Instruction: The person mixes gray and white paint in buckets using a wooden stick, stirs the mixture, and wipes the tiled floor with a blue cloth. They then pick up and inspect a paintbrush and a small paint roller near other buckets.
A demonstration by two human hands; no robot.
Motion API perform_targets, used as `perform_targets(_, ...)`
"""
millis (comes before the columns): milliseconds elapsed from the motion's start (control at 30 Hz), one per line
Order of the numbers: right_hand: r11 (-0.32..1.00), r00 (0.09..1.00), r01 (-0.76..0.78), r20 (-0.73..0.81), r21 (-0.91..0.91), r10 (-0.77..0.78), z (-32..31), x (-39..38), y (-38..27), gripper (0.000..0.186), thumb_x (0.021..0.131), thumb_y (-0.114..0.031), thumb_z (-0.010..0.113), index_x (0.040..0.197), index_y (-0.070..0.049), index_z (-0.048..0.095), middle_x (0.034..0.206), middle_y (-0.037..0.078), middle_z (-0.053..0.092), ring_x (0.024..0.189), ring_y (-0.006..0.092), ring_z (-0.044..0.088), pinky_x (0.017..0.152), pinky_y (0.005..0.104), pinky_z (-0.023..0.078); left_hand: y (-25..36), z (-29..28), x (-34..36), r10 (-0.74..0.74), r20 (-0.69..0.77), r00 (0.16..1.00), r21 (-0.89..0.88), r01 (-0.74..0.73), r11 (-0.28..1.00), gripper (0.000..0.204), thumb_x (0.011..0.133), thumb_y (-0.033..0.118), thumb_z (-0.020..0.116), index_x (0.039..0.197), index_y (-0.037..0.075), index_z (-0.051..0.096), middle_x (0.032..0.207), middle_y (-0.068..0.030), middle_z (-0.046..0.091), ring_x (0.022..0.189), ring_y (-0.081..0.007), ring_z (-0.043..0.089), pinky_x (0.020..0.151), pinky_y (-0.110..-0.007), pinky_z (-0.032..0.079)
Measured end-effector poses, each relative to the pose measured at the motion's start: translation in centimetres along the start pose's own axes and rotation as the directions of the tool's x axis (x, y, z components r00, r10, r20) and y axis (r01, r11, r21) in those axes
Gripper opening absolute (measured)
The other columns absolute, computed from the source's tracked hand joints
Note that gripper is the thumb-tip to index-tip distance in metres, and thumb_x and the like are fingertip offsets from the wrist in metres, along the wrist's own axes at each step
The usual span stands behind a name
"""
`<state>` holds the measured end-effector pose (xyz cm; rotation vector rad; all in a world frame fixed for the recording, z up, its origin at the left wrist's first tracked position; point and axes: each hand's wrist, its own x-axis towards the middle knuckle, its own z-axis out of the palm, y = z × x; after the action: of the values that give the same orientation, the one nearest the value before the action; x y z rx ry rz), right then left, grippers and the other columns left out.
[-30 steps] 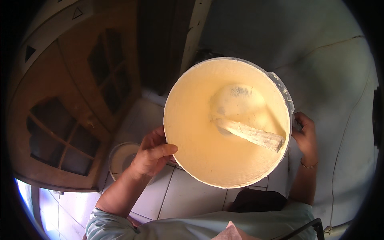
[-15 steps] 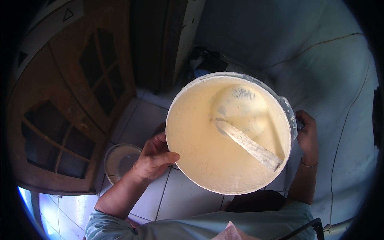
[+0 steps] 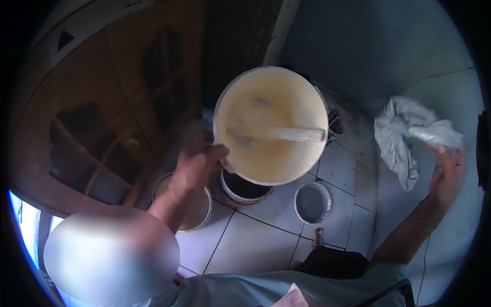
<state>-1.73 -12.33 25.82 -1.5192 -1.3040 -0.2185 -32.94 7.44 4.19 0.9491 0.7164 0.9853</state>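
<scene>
Your left hand [image 3: 197,161] is clamped on the rim of the big white bucket [image 3: 271,125], holding it up over the tiled floor [image 3: 255,240]; it's full of cream paint with a pale stick [image 3: 286,134] lying across. Your right hand [image 3: 445,176] is off to the side, fingers closed on a crumpled grey rag [image 3: 404,133]. Under the bucket sits a round dark-inside tin [image 3: 245,188], a small grey tub [image 3: 313,202] just right of it, and a cream pail [image 3: 197,210] by your left wrist. Brown wooden door [image 3: 102,117] on the left.

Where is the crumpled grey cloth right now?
In the head view the crumpled grey cloth is on the right side, up against the pale wall. The right hand holds it, and it is apart from the big cream bucket.
</scene>
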Motion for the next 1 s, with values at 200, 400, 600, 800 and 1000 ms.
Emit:
perform_targets(200,0.868,0.861,0.297,0.281,0.398,-0.423,14.0,2.0,-4.8,0.031,0.077,0.000,0.057,0.109,0.004,0.055,0.106,0.013,0.061,0.097,0.0193,0.058,0.087,0.0320,0.045,4.4,-3.6,1.1,-0.023,-0.015,1.000,0.224,0.026,0.974,0.039,0.076,0.012,0.055,0.109,-0.007,0.054,0.101,-0.0153,0.060,0.089,-0.0256,0.062,0.076,-0.039,0.054)
perform_targets(400,0.838,0.581,0.540,0.682,0.084,-0.443,29.6,-0.9,-0.7,0.039,0.063,-0.001,0.066,0.101,-0.002,0.061,0.099,0.015,0.063,0.093,0.0315,0.059,0.086,0.0354,0.046,6.3,-4.3,0.3,-0.199,-0.103,0.975,0.234,0.218,0.948,0.035,0.076,0.010,0.056,0.106,-0.008,0.053,0.098,-0.0186,0.060,0.085,-0.0293,0.063,0.075,-0.042,0.057)
perform_targets(600,0.823,0.676,0.568,0.558,0.022,-0.481,31.2,-3.6,-0.9,0.042,0.065,-0.003,0.067,0.107,-0.004,0.060,0.105,0.016,0.061,0.103,0.0352,0.053,0.091,0.0393,0.043,2.1,-7.9,1.2,-0.260,-0.360,0.896,-0.017,0.272,0.962,0.039,0.079,0.011,0.054,0.111,-0.010,0.046,0.104,-0.0229,0.053,0.085,-0.0328,0.061,0.074,-0.037,0.059)
perform_targets(800,0.904,0.754,0.415,0.515,0.106,-0.407,23.6,-3.4,-1.0,0.031,0.070,-0.005,0.069,0.100,-0.001,0.062,0.100,0.016,0.061,0.095,0.0317,0.057,0.083,0.0370,0.046,1.6,-9.2,2.2,-0.160,-0.352,0.922,-0.117,0.126,0.985,0.033,0.081,0.014,0.056,0.105,-0.007,0.047,0.104,-0.0212,0.049,0.089,-0.0318,0.059,0.073,-0.035,0.060)
perform_targets(1000,0.999,0.808,0.011,0.589,0.036,-0.030,16.7,-4.4,4.2,0.022,0.078,-0.006,0.067,0.098,-0.001,0.063,0.096,0.007,0.064,0.090,0.0144,0.057,0.077,0.0278,0.046,1.5,-7.9,5.6,-0.111,-0.388,0.915,-0.004,0.118,0.993,0.033,0.079,0.015,0.059,0.104,-0.004,0.049,0.108,-0.0195,0.049,0.094,-0.0325,0.058,0.070,-0.035,0.060)
